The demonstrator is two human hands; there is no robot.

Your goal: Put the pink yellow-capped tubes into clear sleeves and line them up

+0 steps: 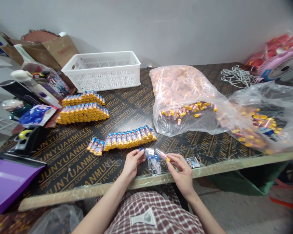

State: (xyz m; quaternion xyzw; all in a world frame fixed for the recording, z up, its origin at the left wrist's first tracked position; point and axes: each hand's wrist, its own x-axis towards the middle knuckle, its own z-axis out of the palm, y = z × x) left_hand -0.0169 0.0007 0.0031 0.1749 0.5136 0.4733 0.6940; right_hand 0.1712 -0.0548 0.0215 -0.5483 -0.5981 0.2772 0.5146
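My left hand (pixel 134 162) is closed in a pinch on a small blue piece (pixel 141 149), too small to make out fully. Between the fingertips of my right hand (pixel 180 170) is a small clear tube with a yellow end (pixel 162 154), tilted toward my left hand. Below and between the hands lie small clear packets with blue parts (pixel 154 164) near the table's front edge. Just beyond them stretches a row of blue-and-yellow labelled tubes (pixel 129 138), with a few more tubes (pixel 95 146) at its left end.
Stacked tubes (pixel 83 110) sit farther left, before a white plastic basket (pixel 102 78). Two clear bags (pixel 183 84) (pixel 283 100) of yellow-ended pieces spread over the right side. A pink fan (pixel 280 66), white cable (pixel 238 76), purple dustpan (pixel 12 182) and black tape dispenser (pixel 30 143) flank the table.
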